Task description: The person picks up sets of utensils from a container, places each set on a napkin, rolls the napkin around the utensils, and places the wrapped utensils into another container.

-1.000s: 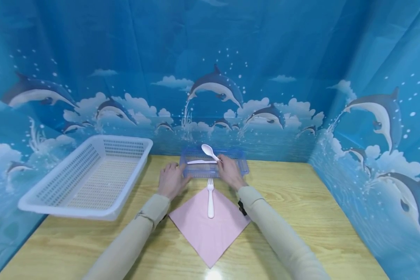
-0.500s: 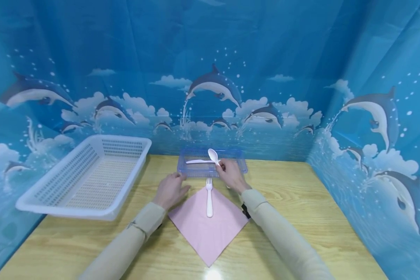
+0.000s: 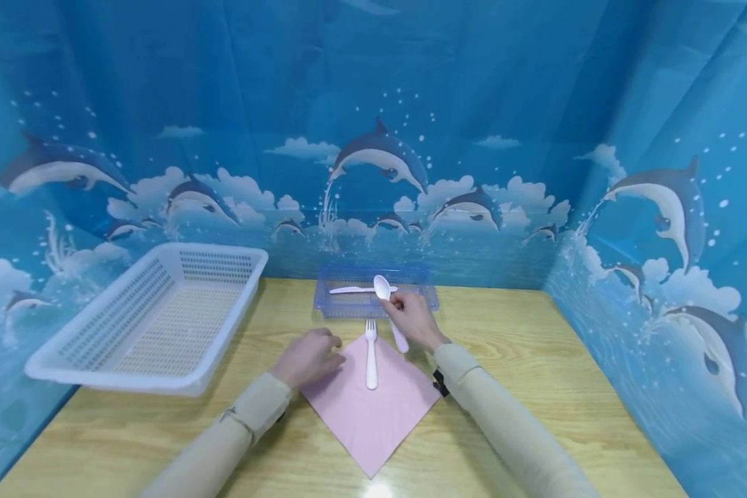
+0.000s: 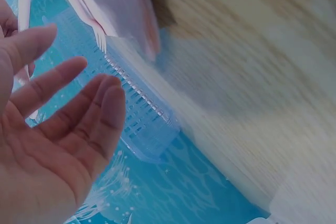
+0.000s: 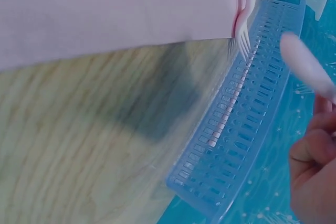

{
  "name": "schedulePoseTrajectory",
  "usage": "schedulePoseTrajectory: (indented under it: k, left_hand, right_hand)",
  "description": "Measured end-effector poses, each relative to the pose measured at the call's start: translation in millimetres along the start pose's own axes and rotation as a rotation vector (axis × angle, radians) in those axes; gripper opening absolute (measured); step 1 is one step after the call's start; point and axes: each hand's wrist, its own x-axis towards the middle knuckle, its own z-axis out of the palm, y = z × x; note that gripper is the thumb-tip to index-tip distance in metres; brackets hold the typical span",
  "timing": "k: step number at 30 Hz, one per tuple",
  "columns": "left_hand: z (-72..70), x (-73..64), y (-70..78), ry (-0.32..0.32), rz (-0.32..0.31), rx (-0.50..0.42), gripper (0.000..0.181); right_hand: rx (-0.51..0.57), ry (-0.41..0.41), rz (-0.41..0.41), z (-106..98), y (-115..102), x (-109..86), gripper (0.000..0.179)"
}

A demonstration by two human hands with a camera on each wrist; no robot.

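My right hand (image 3: 413,318) pinches a white plastic spoon (image 3: 382,287) above the table, just in front of the blue plastic basket (image 3: 324,303). Bowl end up, the spoon slants with its handle passing behind the fingers. The right wrist view shows the spoon (image 5: 307,64) end beyond the curled fingers. Relaxed and holding nothing, my left hand (image 3: 311,358) hovers by the left corner of a pink napkin (image 3: 373,429); its palm and loose fingers show in the left wrist view. A white fork (image 3: 371,360) lies along the napkin, tines toward the basket. Inside the basket lies a white knife (image 3: 348,290).
A large white basket (image 3: 193,380) stands on the left of the wooden table (image 3: 510,387). Behind and to the right hangs a blue dolphin-print curtain (image 3: 274,104).
My right hand has lifted the spoon from the blue basket and drawn it nearer, turning it more upright. My left hand has left the basket's edge and moved back toward the napkin.
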Motion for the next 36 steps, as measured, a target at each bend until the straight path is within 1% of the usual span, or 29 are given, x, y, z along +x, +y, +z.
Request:
schedulePoseTrajectory:
  k: [3,6,10,12,16,19,22,27,30,36]
  left_hand:
    - [0.9,-2.5,-0.6,-0.042,0.031,-0.022,0.029]
    - [2.4,-4.8,-1.5,-0.066,0.049,-0.005,0.031]
    - [4.0,-8.4,-1.7,-0.086,0.056,0.014,0.033]
    - [3.9,-9.9,-1.1,-0.099,0.056,0.008,0.034]
    - [2.9,-12.5,0.6,-0.129,0.078,0.001,0.039]
    - [1.4,-14.6,2.2,-0.147,0.102,-0.013,0.047]
    - [0.8,-16.7,3.1,-0.166,0.121,-0.015,0.053]
    - [1.2,-20.4,3.3,-0.181,0.167,0.029,0.048]
    - [2.4,-21.9,2.7,-0.187,0.177,0.053,0.047]
    - [4.5,-22.8,2.1,-0.204,0.178,0.105,0.05]
  right_hand:
    - [0.023,-0.021,0.019,-0.7,0.3,-2.4,0.027]
    - [0.041,-0.036,0.035,-0.9,1.6,-4.5,0.02]
    - [0.062,-0.056,0.055,0.5,3.8,-7.5,0.011]
    - [0.084,-0.071,0.069,1.4,4.0,-9.2,0.012]
    - [0.12,-0.088,0.086,3.2,3.6,-12.5,0.017]
    - [0.113,-0.088,0.092,4.5,3.7,-14.8,0.015]
    - [0.116,-0.095,0.113,5.3,3.5,-17.7,0.019]
    - [0.135,-0.121,0.144,5.4,2.1,-21.8,0.027]
    - [0.17,-0.145,0.181,5.2,0.7,-23.5,0.028]
    - [0.224,-0.191,0.272,7.3,2.6,-27.2,0.019]
